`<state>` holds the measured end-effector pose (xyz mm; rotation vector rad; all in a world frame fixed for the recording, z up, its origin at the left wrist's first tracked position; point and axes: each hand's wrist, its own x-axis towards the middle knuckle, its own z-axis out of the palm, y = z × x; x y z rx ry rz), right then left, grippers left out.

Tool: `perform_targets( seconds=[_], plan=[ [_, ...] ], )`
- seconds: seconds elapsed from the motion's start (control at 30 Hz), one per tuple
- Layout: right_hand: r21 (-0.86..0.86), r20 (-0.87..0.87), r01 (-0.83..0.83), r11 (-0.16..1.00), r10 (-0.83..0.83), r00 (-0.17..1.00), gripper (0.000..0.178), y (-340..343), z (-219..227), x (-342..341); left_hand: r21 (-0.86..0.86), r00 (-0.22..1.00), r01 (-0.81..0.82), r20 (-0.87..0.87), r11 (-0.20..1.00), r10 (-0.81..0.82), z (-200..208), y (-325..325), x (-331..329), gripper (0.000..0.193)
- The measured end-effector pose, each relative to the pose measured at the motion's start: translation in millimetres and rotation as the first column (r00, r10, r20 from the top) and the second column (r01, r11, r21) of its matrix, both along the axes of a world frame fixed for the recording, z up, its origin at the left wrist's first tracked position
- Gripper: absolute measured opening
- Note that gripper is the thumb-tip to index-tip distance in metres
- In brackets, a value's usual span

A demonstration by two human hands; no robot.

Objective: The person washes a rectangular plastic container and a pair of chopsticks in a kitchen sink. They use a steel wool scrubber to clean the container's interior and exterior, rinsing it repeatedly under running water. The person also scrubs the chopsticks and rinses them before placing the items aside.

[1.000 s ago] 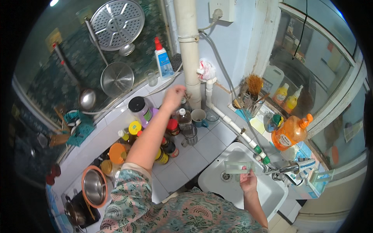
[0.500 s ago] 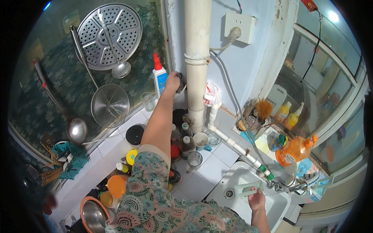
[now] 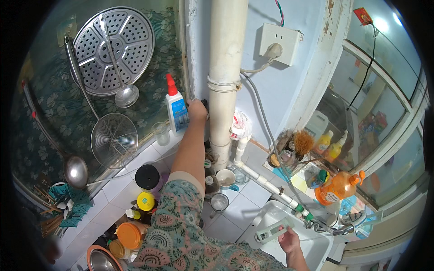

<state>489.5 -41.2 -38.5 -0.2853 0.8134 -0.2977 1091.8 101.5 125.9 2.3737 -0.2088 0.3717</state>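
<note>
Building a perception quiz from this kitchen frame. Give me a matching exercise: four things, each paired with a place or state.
Things:
1. left hand
2. right hand
3. orange pump bottle
4. perforated steamer tray

Places:
A. hanging on the wall
B. over the white sink
C. on the window sill
D. raised beside the white pipe

Pairs: 1-D, 2-B, 3-C, 4-A

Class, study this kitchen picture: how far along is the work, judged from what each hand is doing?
Done: the left hand has reached the wall corner beside the white pipe, next to the red-capped bottle. In hand: it grips a small dark thing there, too hidden to identify, while the right hand holds a pale flat item over the sink. Left: nothing has been brought away from the corner yet.
</note>
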Motion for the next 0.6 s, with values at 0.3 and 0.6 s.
perform_targets(
  seconds=[0.3,0.6],
  plan=[
    [-0.230,0.146,-0.293,0.928,0.331,0.932,0.021,8.0,59.7,78.1,-0.019,0.916,0.038,0.401,0.999,-0.027,86.0,38.2,-75.7,0.026],
    [-0.155,0.192,-0.135,0.979,0.164,0.968,0.029,19.4,99.5,73.4,-0.316,0.578,0.438,0.816,0.842,0.006,110.8,64.5,-213.9,0.028]
  ],
)
